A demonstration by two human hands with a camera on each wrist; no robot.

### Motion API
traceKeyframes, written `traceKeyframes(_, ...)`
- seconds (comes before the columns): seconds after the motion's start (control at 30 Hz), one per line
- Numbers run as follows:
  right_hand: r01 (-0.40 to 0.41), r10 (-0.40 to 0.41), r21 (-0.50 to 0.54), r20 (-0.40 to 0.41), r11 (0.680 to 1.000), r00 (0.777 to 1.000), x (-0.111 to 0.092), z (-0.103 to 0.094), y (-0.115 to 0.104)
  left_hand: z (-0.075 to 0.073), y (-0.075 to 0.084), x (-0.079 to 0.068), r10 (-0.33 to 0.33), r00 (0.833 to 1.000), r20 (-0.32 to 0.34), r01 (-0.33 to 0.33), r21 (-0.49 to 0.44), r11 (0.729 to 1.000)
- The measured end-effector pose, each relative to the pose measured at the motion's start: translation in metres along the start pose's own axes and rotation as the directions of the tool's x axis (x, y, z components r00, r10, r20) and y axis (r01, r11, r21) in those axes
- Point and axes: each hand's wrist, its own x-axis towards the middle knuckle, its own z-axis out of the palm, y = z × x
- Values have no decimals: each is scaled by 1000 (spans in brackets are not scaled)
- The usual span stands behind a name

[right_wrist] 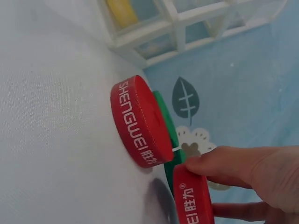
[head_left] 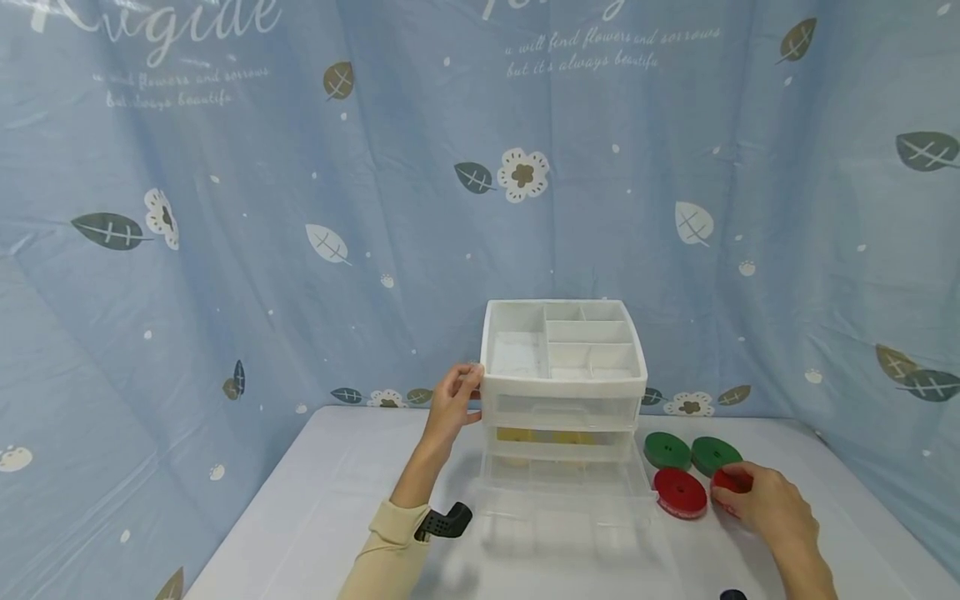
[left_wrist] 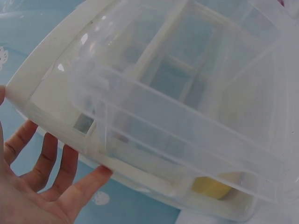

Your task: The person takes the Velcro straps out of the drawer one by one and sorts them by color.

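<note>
My left hand [head_left: 452, 406] rests its fingertips against the left side of a white plastic drawer unit [head_left: 566, 388]; in the left wrist view its fingers are spread along the side. A clear bottom drawer [head_left: 566, 508] is pulled out at the front. My right hand [head_left: 776, 504] pinches a red roll of tape [right_wrist: 190, 196] between thumb and fingers, to the right of the unit. Another red roll of tape [head_left: 680, 492], with white lettering in the right wrist view, lies just left of it. Behind them are a green roll [head_left: 667, 451] and a second green roll [head_left: 716, 456].
Yellow things [head_left: 573, 437] show inside the unit behind a drawer front. The unit's top has a divided tray [head_left: 517, 354]. A small dark object [head_left: 732, 594] is at the bottom edge of the head view. A blue patterned curtain [head_left: 405, 208] hangs behind the white table [head_left: 337, 467].
</note>
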Motion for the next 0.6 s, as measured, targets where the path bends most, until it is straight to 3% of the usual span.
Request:
traceKeyframes(0.23, -24, 23, 10, 45, 1000, 999, 2, 7, 1, 0, -1, 0, 4, 1000, -4, -4, -6, 1000)
traceKeyframes(0.6, 34, -35, 11, 53, 999, 998, 7, 10, 5, 0, -1, 0, 8, 1000, 6, -7, -19, 1000)
